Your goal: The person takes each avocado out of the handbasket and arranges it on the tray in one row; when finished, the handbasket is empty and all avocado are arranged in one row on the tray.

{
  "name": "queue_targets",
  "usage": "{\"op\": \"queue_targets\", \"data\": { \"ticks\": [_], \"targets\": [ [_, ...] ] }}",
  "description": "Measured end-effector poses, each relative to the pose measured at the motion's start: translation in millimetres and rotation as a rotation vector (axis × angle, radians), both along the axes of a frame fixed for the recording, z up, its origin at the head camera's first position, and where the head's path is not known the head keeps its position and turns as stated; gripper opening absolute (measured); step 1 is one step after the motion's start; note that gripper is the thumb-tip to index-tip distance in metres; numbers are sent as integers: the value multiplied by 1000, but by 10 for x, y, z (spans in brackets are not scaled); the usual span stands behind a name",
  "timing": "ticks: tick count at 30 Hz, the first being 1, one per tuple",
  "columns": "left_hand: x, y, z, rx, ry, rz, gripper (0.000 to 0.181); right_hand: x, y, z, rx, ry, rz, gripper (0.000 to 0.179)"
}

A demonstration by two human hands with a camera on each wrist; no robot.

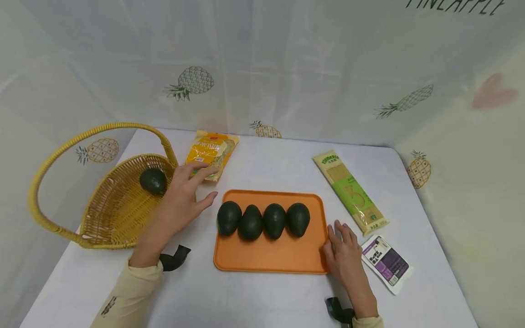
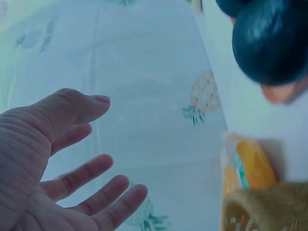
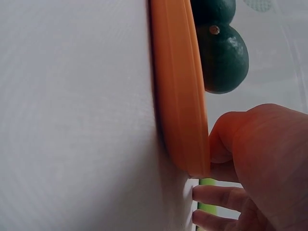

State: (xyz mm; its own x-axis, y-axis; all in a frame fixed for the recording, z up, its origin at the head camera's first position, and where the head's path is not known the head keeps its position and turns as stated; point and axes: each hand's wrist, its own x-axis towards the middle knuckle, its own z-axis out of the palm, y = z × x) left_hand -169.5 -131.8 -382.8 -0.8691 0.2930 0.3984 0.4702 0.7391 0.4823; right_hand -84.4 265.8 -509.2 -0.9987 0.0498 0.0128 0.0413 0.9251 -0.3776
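Observation:
My left hand hovers between the basket and the tray, fingers spread and nothing in them; the left wrist view also shows that hand empty. A yellow wicker basket with a tall handle holds one dark green avocado, partly overlapped by the hand. Several more avocados lie in a row on an orange tray. At the tray's right edge, my right hand touches the rim with thumb and fingertips, its other fingers loosely extended. That contact shows near the tray's corner in the right wrist view.
Behind the left hand lies a yellow-orange food packet. A green-labelled pack of noodles lies right of the tray, with a purple and white packet beside the right hand. Pineapple-print cloth hangs behind the white table.

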Motion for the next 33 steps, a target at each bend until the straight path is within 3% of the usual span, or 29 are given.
{"op": "queue_targets", "data": {
  "ticks": [5,11,19,24,30,33],
  "targets": [
    [-8,-173,36,-8,10,54,49,-6,-2,-16,9,14,-5,49],
    [-5,-374,82,50,27,126,47,-11,-8,2,9,9,-13,49],
    [-6,-596,55,69,-17,176,47,-10,-12,3,7,-5,-22,50],
    [-39,-730,78,86,-66,246,42,-12,-15,9,12,14,-12,48],
    [-119,-891,161,46,-76,284,42,-3,-14,15,14,26,-11,48],
    [-175,-959,146,1,-105,288,43,0,-12,10,2,31,-13,48]
  ]
}}
